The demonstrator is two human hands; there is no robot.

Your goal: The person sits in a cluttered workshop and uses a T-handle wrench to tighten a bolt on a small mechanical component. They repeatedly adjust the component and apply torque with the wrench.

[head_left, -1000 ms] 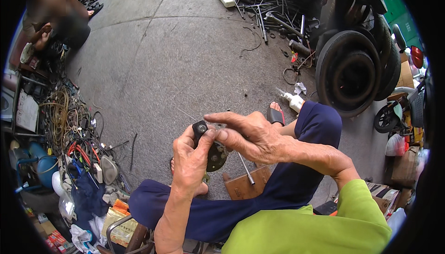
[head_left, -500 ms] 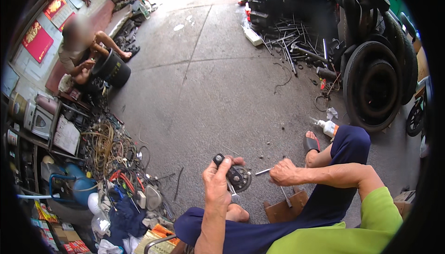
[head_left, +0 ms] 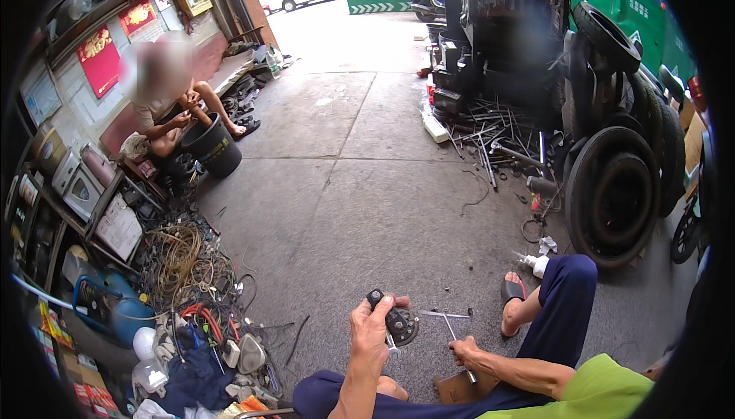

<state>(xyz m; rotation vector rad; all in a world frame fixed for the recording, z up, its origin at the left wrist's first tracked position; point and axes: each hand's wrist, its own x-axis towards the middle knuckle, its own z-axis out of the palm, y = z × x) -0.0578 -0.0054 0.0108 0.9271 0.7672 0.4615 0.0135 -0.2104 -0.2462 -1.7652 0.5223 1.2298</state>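
My left hand [head_left: 369, 333] grips a black round metal part [head_left: 406, 330] with a short arm and several bolt heads or holes on its face. A silver spanner-like end [head_left: 394, 352] shows below that part, beside my fingers. To the right, my right hand [head_left: 465, 353] is closed around the shaft of a T-handle wrench [head_left: 451, 329]. Its crossbar points away from me, near the round part but apart from it. Beneath my right hand, a brown flat piece [head_left: 458, 390] lies on the floor.
Tangled cables [head_left: 180, 254] and cloths lie at left. Metal rods [head_left: 490, 140] and stacked tyres [head_left: 612, 197] stand or lie at right. A white bottle [head_left: 536, 264] is by my right knee. Another person sits at far left behind a black bucket [head_left: 214, 147].
The view has tilted up, showing a van and green fence beyond the doorway. My right hand has turned the wrench, so its crossbar now shows at the far end. My left hand keeps its hold.
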